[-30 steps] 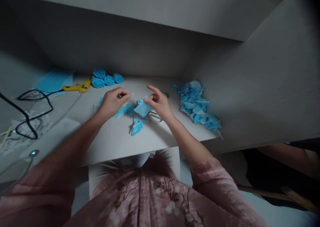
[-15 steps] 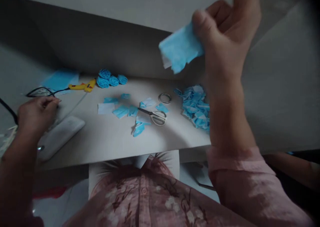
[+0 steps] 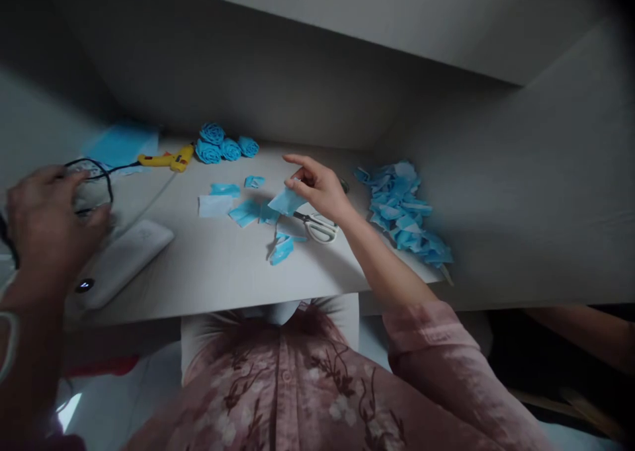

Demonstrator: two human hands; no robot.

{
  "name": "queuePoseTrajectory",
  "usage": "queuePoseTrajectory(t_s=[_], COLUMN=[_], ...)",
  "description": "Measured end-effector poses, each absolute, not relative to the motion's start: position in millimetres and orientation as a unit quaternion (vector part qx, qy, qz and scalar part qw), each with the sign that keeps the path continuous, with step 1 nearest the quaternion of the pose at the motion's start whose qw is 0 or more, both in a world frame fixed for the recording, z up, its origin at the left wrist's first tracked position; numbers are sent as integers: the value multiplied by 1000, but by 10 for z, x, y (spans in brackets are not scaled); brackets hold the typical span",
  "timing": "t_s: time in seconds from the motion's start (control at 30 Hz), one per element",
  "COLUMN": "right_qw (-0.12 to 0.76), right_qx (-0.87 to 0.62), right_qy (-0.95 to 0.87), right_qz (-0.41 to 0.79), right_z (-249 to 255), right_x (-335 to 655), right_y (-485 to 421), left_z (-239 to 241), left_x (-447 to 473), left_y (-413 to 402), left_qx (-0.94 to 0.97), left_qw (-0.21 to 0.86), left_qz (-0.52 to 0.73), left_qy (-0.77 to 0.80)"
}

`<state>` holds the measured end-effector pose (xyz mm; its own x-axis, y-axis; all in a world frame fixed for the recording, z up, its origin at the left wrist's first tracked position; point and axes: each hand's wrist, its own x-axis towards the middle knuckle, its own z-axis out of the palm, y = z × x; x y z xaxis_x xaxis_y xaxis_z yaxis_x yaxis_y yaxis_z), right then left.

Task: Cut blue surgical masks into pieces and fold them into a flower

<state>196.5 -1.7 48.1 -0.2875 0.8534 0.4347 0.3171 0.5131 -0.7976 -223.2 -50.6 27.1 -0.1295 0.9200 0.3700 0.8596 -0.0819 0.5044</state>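
My right hand (image 3: 321,188) pinches a light blue paper piece (image 3: 286,201) just above the desk, over the white-handled scissors (image 3: 317,226). Several small blue scraps (image 3: 245,211) lie to its left. My left hand (image 3: 47,219) is far to the left, its fingers curled down over the black cable (image 3: 96,176) beside a white flat device (image 3: 122,259). What the left fingers hold is hidden.
Three blue paper roses (image 3: 223,145) and a yellow glue gun (image 3: 166,160) lie at the back of the white desk (image 3: 223,279). A heap of cut blue pieces (image 3: 404,209) sits by the right wall. A blue sheet (image 3: 122,143) lies back left.
My right hand came down from close to the camera to the desk with the blue piece. My left hand stayed at the left by the cable.
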Motion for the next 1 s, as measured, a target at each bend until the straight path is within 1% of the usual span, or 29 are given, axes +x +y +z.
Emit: queuePoseTrajectory(t_s=[0.03,0.1,0.13,0.2,0.23,0.3,0.47,0.57,0.67,0.77,0.9,1.0], right_qw=[450,452,453,453,455,459,480,507,524,517,513,533], right_qx=[-391,-383,-377,-368,-365,-358,-355,-372,-370,-349,-342,-360], right_qy=[-743,-737,-732,-721,-714,-700,-654,-569,-463,-422,-420,-396], right_qz=[305,327,341,373,387,413,465,530,611,658,666,655], right_z=[480,471,463,446,439,432,425,372,274,187,135,107], right_x=[1937,1872,1837,1765,1732,1681,1707,1819,1911,1905,1787,1721], right_y=[-31,-55,-64,-77,-83,-93,-135,-183,-253,-340,-411,-395], left_z=[314,386,410,430,430,414,338,316,295,248,172,123], left_x=[-2093,-1762,-1578,-1204,-1024,-707,-268,-194,-165,-142,-121,-127], left_y=[-535,-568,-568,-529,-493,-399,-177,-138,-142,-137,-127,-140], left_qx=[652,659,656,665,678,705,669,606,559,534,514,516], left_qw=[-1,-5,25,169,234,325,454,526,540,535,556,564], left_qz=[354,393,419,438,433,392,401,422,461,493,495,487], left_qy=[671,642,627,581,547,494,431,421,427,432,427,422])
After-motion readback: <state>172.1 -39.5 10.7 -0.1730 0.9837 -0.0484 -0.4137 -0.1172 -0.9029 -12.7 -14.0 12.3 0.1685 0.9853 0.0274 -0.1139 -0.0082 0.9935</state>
